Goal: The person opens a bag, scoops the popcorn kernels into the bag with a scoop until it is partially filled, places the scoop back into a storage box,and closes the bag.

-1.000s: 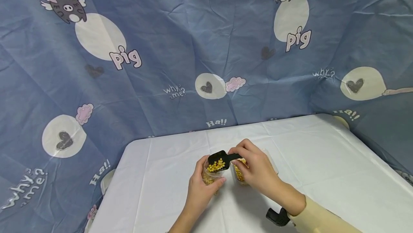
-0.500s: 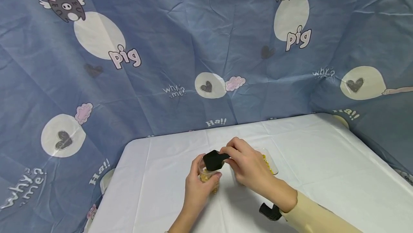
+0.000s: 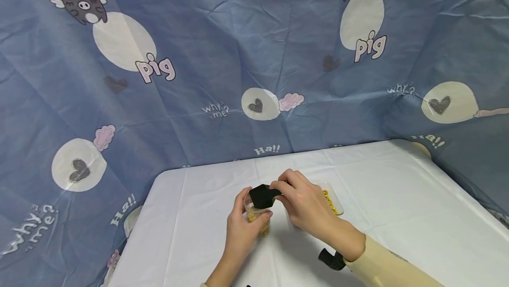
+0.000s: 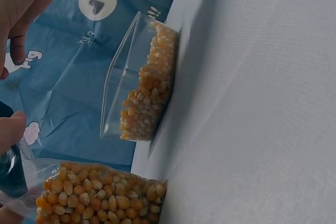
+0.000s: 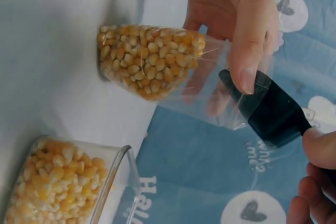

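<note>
My left hand point(image 3: 243, 234) holds a clear plastic bag by its opened mouth, thumb on one side and fingers on the other. Corn kernels point(image 5: 152, 61) fill the lower part of this bag point(image 5: 181, 102), which stands on the table. In my right hand point(image 3: 308, 201) the handle of a black scoop point(image 5: 275, 111) is pinched between thumb and fingers. The scoop is tipped over, its back toward the head camera and its front edge inside the bag's mouth. My left thumb overlaps the scoop in the right wrist view.
Beside the bag, partly behind my right hand, stands a clear plastic box point(image 5: 112, 182) with more kernels. A white cloth covers the table point(image 3: 199, 234). Behind it hangs a blue printed curtain point(image 3: 191, 57). A black device point(image 3: 332, 260) sits by my right wrist.
The scoop, face up with kernels on it a second ago, has been turned over above the bag, and no kernels show on it now. My right hand has shifted slightly left, uncovering more of the box.
</note>
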{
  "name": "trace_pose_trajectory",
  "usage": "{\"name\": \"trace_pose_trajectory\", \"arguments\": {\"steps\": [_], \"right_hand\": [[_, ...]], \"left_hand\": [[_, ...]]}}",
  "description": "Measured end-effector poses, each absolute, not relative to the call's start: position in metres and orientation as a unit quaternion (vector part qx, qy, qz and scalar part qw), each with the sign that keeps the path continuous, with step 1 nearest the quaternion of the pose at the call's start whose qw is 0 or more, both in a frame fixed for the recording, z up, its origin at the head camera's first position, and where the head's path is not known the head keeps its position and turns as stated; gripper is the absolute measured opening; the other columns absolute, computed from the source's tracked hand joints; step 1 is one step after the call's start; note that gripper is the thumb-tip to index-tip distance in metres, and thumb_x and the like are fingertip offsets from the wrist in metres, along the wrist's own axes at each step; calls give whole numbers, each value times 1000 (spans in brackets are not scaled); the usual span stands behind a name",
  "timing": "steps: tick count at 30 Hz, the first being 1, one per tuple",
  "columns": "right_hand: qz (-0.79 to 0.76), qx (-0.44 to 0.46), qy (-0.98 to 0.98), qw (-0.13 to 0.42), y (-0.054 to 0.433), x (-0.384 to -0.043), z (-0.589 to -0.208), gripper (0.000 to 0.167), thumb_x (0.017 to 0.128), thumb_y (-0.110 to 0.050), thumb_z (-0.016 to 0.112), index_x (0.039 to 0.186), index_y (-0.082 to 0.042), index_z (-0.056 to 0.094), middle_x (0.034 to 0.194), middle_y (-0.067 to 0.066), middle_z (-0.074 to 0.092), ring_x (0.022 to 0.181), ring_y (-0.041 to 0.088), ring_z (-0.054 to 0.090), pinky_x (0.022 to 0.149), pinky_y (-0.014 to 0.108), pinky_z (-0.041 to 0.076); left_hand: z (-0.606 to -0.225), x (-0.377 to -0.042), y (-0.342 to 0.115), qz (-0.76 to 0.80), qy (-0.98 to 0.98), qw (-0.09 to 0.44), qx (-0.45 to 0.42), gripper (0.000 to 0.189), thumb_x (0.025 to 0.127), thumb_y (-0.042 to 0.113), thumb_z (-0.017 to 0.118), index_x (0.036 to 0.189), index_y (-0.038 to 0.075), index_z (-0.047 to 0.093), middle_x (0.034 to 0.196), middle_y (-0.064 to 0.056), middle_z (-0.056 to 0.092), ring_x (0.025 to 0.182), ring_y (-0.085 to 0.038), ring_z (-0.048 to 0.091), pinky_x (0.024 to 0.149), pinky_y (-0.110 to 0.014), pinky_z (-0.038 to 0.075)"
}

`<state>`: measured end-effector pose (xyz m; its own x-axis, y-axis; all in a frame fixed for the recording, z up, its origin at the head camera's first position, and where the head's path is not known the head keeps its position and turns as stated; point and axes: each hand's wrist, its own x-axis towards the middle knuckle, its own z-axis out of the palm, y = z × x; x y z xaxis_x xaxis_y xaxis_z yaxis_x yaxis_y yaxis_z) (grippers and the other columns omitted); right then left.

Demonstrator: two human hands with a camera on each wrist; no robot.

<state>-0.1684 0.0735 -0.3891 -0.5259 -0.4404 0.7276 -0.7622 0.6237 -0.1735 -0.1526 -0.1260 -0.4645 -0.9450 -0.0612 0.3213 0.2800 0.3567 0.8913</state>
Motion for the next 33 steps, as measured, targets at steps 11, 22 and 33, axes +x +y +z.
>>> {"name": "trace_pose_trajectory", "arguments": {"steps": [11,22,33], "right_hand": [[260,368,-824,344,86,-169,-388,33,82,1,78,108,-18,72,102,-7,58,88,10,55,56,26,51],[279,362,-821,342,96,-168,-381,31,82,-4,81,108,-18,73,104,-7,58,90,10,56,58,28,50],[284,357,-812,365,108,-168,-374,29,82,-6,82,108,-16,73,102,-6,59,88,10,56,61,28,49]], "left_hand": [[-463,-153,-124,-559,-815,142,-59,77,78,44,86,144,44,45,146,6,53,127,-28,53,99,-61,41],[-464,-153,-124,-561,-814,140,-59,76,79,40,87,143,43,46,146,9,52,126,-29,54,99,-60,41],[-466,-154,-123,-565,-807,152,-87,75,82,31,86,143,39,45,134,14,61,129,-12,52,104,-54,38]]}}
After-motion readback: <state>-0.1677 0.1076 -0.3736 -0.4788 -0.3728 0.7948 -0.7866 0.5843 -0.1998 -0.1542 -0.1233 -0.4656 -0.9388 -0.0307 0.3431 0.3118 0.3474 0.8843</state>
